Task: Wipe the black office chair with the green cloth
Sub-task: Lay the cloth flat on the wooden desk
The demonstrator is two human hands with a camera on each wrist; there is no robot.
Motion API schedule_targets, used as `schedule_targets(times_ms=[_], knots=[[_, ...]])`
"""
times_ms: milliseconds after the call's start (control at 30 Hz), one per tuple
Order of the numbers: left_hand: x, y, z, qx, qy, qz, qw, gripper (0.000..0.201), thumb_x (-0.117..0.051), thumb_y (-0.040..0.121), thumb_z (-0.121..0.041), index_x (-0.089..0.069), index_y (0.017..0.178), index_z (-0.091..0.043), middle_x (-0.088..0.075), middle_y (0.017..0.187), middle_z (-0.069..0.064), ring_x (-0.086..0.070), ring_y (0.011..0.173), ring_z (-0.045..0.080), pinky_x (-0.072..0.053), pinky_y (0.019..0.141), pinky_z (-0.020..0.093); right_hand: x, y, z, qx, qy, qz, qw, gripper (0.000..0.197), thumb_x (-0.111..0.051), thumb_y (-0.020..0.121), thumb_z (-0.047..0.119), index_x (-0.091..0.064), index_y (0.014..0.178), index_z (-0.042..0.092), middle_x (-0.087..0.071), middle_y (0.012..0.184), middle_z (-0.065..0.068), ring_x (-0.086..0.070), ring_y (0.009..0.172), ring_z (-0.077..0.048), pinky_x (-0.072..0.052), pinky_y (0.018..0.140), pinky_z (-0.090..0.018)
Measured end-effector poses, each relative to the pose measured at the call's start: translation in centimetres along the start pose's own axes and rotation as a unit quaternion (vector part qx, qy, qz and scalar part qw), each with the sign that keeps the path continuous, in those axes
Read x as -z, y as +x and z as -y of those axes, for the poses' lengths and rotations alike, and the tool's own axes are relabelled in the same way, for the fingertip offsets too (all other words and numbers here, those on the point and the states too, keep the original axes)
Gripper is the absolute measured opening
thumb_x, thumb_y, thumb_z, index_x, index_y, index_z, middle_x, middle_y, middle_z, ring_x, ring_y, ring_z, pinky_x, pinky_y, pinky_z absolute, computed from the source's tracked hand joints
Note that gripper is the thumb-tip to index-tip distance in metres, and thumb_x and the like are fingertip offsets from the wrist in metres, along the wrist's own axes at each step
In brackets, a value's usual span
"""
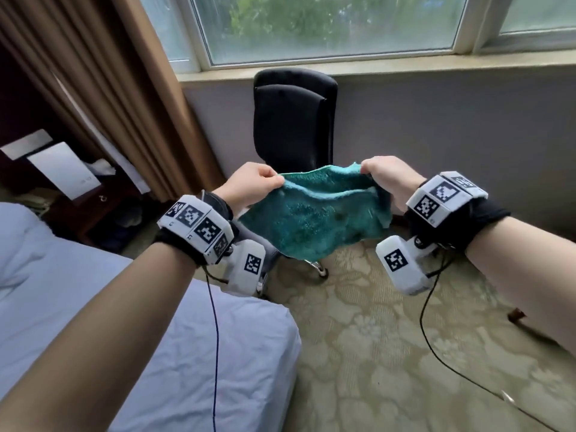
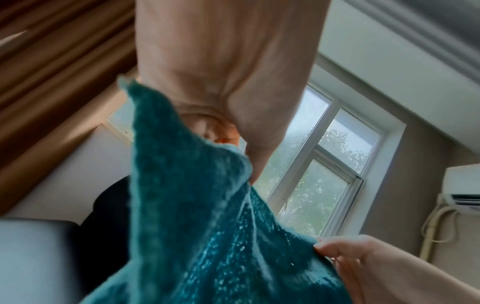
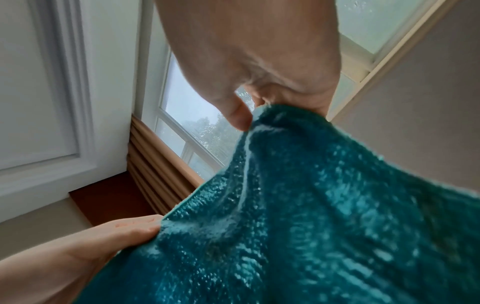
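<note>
A black office chair (image 1: 294, 120) stands against the wall under the window, its backrest facing me. In front of it I hold the green cloth (image 1: 314, 213) spread in the air between both hands. My left hand (image 1: 258, 182) pinches the cloth's upper left corner. My right hand (image 1: 381, 176) pinches the upper right corner. The cloth hangs down and hides the chair's seat. The left wrist view shows the cloth (image 2: 197, 216) hanging from my left hand (image 2: 223, 127). The right wrist view shows the cloth (image 3: 298, 216) pinched by my right hand (image 3: 254, 107).
A bed (image 1: 93, 307) with a pale sheet fills the lower left. Brown curtains (image 1: 109, 88) hang at left beside a dark wooden cabinet (image 1: 78, 188). Patterned carpet (image 1: 389, 353) lies to the right of the bed. Cables trail from both wrist units.
</note>
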State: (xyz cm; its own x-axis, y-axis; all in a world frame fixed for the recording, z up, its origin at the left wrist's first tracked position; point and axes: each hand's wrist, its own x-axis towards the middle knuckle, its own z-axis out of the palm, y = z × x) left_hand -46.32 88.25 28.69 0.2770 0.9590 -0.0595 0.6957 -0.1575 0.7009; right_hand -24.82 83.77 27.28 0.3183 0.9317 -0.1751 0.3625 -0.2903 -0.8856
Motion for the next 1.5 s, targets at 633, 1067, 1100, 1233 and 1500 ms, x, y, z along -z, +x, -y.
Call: schedule_targets(times_ms=[633,1067,1100,1233,1500], knots=[[-13.5,-30.5,-14.0,0.058,-0.309,0.142,0.939,0.031,-0.035,0.092,0.012,-0.059,0.104,-0.004,-0.061,0.091,0.011,-0.063,0.077,0.015,-0.057,0.062,0.021,11.9,-30.3,-11.0,0.069,0.023,0.062,0.995,0.025,-0.046,0.087,0.003,-0.057,0.076,0.022,-0.060,0.080,-0.006,-0.058,0.069,-0.020,-0.051,0.065,-0.034],[-17.7,-41.8,-19.8,-0.263,0.087,0.059,0.959,0.004,-0.069,0.080,-0.017,-0.071,0.084,-0.018,-0.058,0.077,-0.011,-0.053,0.067,0.001,-0.047,0.067,0.010,17.9,-47.3,-17.2,-0.006,0.209,-0.007,0.978,0.013,-0.044,0.093,0.019,-0.051,0.083,0.016,-0.057,0.081,-0.005,-0.055,0.080,-0.021,-0.049,0.077,-0.040],[-18.2,-42.8,-19.9,-0.269,0.094,0.074,0.956,0.003,-0.069,0.081,-0.020,-0.069,0.084,-0.019,-0.054,0.083,-0.011,-0.051,0.072,0.001,-0.043,0.067,0.009,18.1,-48.4,-17.7,-0.011,0.195,-0.020,0.981,0.012,-0.047,0.093,0.021,-0.053,0.083,0.016,-0.058,0.082,-0.005,-0.055,0.082,-0.021,-0.048,0.078,-0.039],[-20.6,-46.5,-20.7,-0.256,0.080,0.158,0.950,0.011,-0.062,0.083,-0.019,-0.060,0.072,-0.016,-0.055,0.078,-0.004,-0.050,0.069,0.008,-0.041,0.063,0.016,19.0,-52.2,-19.7,0.005,0.126,-0.072,0.989,0.013,-0.053,0.093,0.017,-0.055,0.080,0.019,-0.060,0.085,-0.003,-0.056,0.077,-0.015,-0.045,0.065,-0.028],[-24.0,-52.0,-24.4,-0.229,0.166,0.218,0.934,0.030,-0.057,0.084,-0.030,-0.064,0.082,0.000,-0.050,0.073,0.006,-0.045,0.067,0.015,-0.034,0.059,0.025,21.8,-59.0,-22.0,-0.023,0.212,-0.010,0.977,0.023,-0.039,0.096,0.012,-0.058,0.085,0.014,-0.061,0.077,-0.002,-0.058,0.071,-0.014,-0.049,0.059,-0.023]])
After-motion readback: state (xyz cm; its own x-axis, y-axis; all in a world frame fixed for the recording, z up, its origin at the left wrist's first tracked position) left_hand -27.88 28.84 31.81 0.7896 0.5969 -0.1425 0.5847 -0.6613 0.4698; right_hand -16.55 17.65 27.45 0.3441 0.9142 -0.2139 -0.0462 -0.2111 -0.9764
